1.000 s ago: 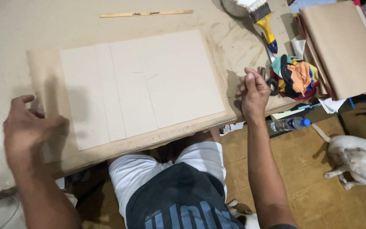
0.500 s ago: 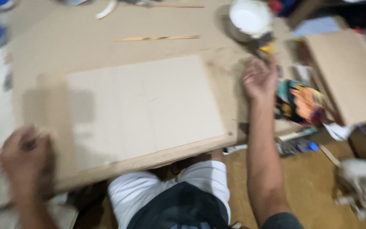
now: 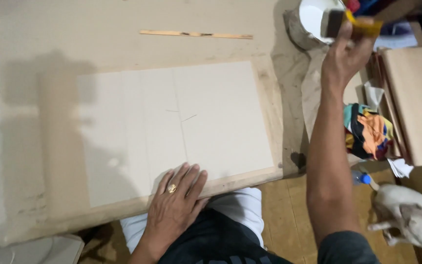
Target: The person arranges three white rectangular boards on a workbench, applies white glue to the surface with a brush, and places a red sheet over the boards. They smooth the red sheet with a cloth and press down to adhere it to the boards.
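Overhead, right hand (image 3: 343,56) grips brush (image 3: 350,22); left hand (image 3: 174,208) flat.

Left hand (image 3: 174,208) flat on pale board (image 3: 181,127), right hand (image 3: 345,54) gripping, seemingly, a paintbrush (image 3: 352,22) over white tub (image 3: 313,17)

A pale rectangular sheet (image 3: 172,132) lies flat on a wooden board (image 3: 269,117). A yellow-handled brush (image 3: 350,24) (blurred) sits over a white tub (image 3: 313,17).

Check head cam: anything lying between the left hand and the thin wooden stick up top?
Only the pale sheet that lies on the board, then bare tabletop. Left hand rests on the sheet's near edge; the wooden stick lies beyond it. Nothing else in between.
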